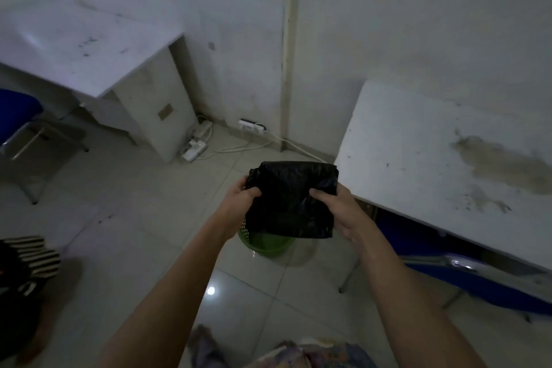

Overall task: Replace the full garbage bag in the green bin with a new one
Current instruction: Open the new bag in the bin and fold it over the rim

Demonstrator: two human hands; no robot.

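A folded black garbage bag hangs in the air in front of me, held by both hands. My left hand grips its left edge, thumb on top. My right hand pinches its right edge, thumb pressed on the front. Directly below the bag stands the green bin on the tiled floor; only part of its perforated rim and inside shows, the rest is hidden behind the bag. No bag lining is visible in the part of the bin I see.
A white table stands at the right with a blue chair under it. Another white desk and blue chair are at the left. Power strips and cables lie by the wall. Dark striped items sit at the left edge.
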